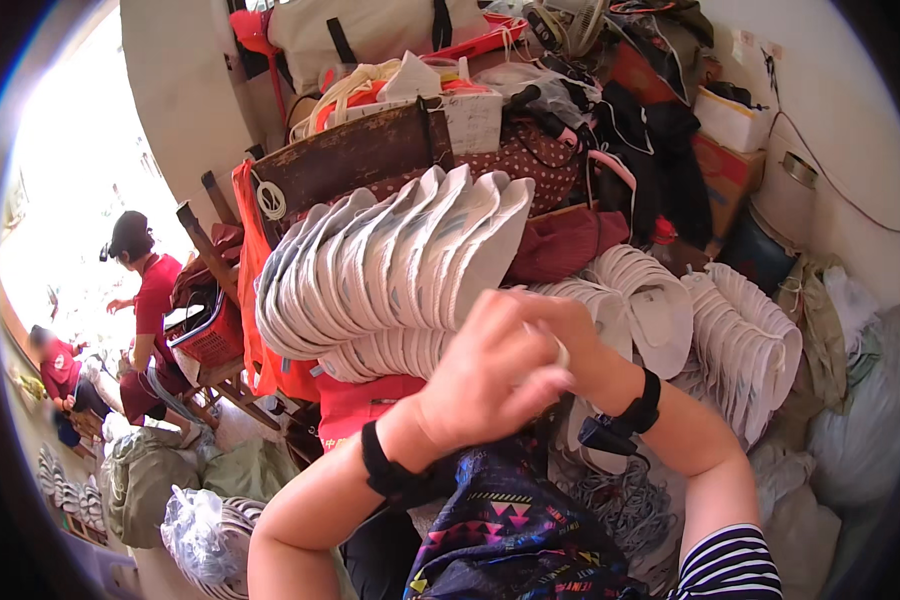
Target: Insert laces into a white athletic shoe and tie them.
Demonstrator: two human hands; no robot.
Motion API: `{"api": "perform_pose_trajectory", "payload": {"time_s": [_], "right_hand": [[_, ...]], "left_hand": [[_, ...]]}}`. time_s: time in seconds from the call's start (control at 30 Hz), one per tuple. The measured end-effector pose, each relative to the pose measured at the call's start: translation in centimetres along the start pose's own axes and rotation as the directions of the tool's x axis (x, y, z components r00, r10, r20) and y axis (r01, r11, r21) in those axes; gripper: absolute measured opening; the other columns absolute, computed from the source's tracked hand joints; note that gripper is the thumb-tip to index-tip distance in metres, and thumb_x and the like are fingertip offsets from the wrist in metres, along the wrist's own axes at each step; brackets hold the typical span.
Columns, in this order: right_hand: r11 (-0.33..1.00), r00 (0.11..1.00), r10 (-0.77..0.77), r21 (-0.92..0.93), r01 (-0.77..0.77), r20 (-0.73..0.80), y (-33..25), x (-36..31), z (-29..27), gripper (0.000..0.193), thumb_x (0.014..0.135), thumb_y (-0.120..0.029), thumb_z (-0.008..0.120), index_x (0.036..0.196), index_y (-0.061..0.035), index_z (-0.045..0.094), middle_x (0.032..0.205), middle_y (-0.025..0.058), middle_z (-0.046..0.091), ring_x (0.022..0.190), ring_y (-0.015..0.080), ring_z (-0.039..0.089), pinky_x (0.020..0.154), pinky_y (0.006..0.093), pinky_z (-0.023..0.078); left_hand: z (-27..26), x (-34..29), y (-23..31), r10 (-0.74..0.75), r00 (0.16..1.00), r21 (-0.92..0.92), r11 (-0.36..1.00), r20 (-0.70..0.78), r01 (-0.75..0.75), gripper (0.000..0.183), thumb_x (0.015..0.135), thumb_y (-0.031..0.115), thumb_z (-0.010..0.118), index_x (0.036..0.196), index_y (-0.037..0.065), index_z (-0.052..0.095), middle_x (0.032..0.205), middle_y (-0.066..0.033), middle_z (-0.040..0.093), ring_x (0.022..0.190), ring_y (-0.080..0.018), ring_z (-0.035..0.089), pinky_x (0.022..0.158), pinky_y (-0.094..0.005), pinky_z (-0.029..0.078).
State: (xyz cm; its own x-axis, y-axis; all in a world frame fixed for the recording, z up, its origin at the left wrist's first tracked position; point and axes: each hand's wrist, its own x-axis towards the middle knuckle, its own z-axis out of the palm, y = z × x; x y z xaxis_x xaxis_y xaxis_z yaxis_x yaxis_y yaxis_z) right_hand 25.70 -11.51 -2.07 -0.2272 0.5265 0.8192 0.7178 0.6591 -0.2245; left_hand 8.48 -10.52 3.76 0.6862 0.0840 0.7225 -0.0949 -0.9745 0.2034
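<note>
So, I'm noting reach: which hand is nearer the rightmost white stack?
Right. The right hand is left of the rightmost white stack, apart from it; the left hand is farther left.

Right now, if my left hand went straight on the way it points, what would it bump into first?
Most likely your right hand: it sits just ahead of your left hand, and the two overlap in this view. Depth is unclear, so they may already be touching.

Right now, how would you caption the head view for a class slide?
Left hand and right hand close together near a row of curved white fabric pieces.
</note>
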Motion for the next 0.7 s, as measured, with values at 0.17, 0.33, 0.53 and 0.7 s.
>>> {"api": "perform_pose_trajectory", "payload": {"time_s": [0.17, 0.33, 0.53, 0.7], "right_hand": [[0.392, 0.646, 0.687, 0.580, -0.714, 0.332, 1.5, -2.2, 0.5, 0.029, 0.099, -0.031, 0.052, 0.082, -0.0089, 0.059, 0.065, 0.0028, 0.055, 0.057, 0.0181, 0.051, 0.055, 0.0324, 0.040], [-0.412, 0.356, 0.689, 0.746, -0.524, 0.631, 0.1, -2.0, -0.2, 0.042, 0.103, -0.032, 0.037, 0.066, -0.0134, 0.046, 0.062, 0.0022, 0.046, 0.052, 0.0114, 0.037, 0.056, 0.0283, 0.037], [-0.568, 0.383, 0.641, 0.747, -0.346, 0.665, 3.0, -3.6, -0.5, 0.039, 0.102, -0.029, 0.041, 0.067, -0.0132, 0.048, 0.062, 0.0023, 0.053, 0.051, 0.0133, 0.047, 0.060, 0.0298, 0.046], [-0.604, 0.365, 0.663, 0.755, -0.254, 0.653, 2.5, -4.0, -1.3, 0.035, 0.102, -0.021, 0.043, 0.071, -0.0063, 0.051, 0.066, 0.0052, 0.055, 0.067, 0.0224, 0.064, 0.087, 0.0502, 0.057]], "left_hand": [[0.9, -1.3, -3.8, -0.360, 0.933, -0.023, 0.933, -0.021, 0.360, 0.020, 0.087, 0.013, 0.060, 0.104, 0.003, 0.060, 0.104, -0.0178, 0.063, 0.103, -0.0336, 0.062, 0.103, -0.0463, 0.042], [2.0, -2.3, -6.5, -0.179, 0.970, 0.504, 0.861, 0.167, 0.072, 0.029, 0.072, 0.006, 0.066, 0.100, 0.006, 0.060, 0.090, -0.0116, 0.065, 0.095, -0.0303, 0.063, 0.106, -0.0450, 0.040], [1.6, -2.5, -7.6, -0.096, 0.949, 0.597, 0.795, 0.300, -0.108, 0.019, 0.073, 0.009, 0.066, 0.090, 0.008, 0.058, 0.085, -0.0086, 0.061, 0.089, -0.0270, 0.059, 0.089, -0.0389, 0.043], [1.7, -2.3, -7.2, -0.067, 0.952, 0.572, 0.811, 0.297, -0.122, 0.012, 0.074, 0.013, 0.066, 0.082, 0.008, 0.059, 0.076, -0.0058, 0.055, 0.084, -0.0246, 0.058, 0.087, -0.0379, 0.043]]}}
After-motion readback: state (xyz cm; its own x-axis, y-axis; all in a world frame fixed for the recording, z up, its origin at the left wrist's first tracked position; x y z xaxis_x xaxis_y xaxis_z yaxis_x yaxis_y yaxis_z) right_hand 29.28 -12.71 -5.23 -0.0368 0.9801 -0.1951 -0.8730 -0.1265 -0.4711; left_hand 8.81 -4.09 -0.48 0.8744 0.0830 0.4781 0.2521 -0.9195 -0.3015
